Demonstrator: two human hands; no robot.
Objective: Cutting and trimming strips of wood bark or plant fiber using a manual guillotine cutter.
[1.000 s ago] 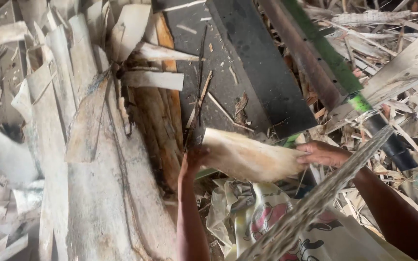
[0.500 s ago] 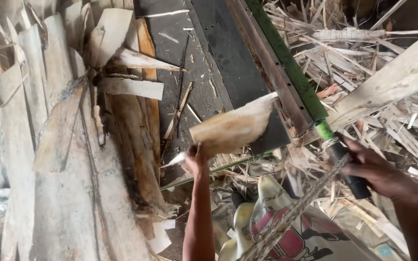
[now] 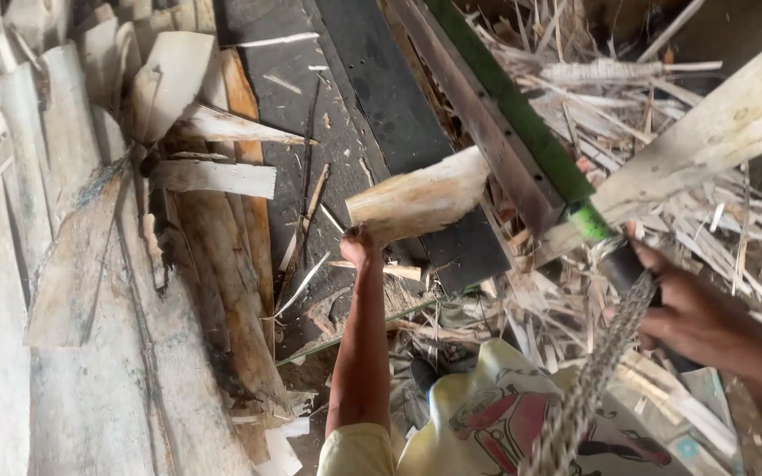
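Observation:
My left hand (image 3: 360, 243) holds a pale, flat piece of wood (image 3: 421, 196) by its near end, raised over a dark machine bed (image 3: 372, 97). My right hand (image 3: 676, 304) grips the black handle (image 3: 628, 264) of a long lever with a green bar (image 3: 513, 106) that runs up and away along the bed's right side. A braided grey rope (image 3: 588, 388) hangs down just in front of my right hand. My left arm reaches up from the bottom of the view.
Stacked pale wood sheets and slabs (image 3: 63, 264) fill the left. Splinters and strips (image 3: 663, 185) litter the right side. A thick pale beam (image 3: 725, 123) slants across the upper right. A printed yellow sack (image 3: 504, 414) lies below.
My right hand left the wood piece and took the lever handle at the right. My left hand lifted the wood piece up over the dark bed.

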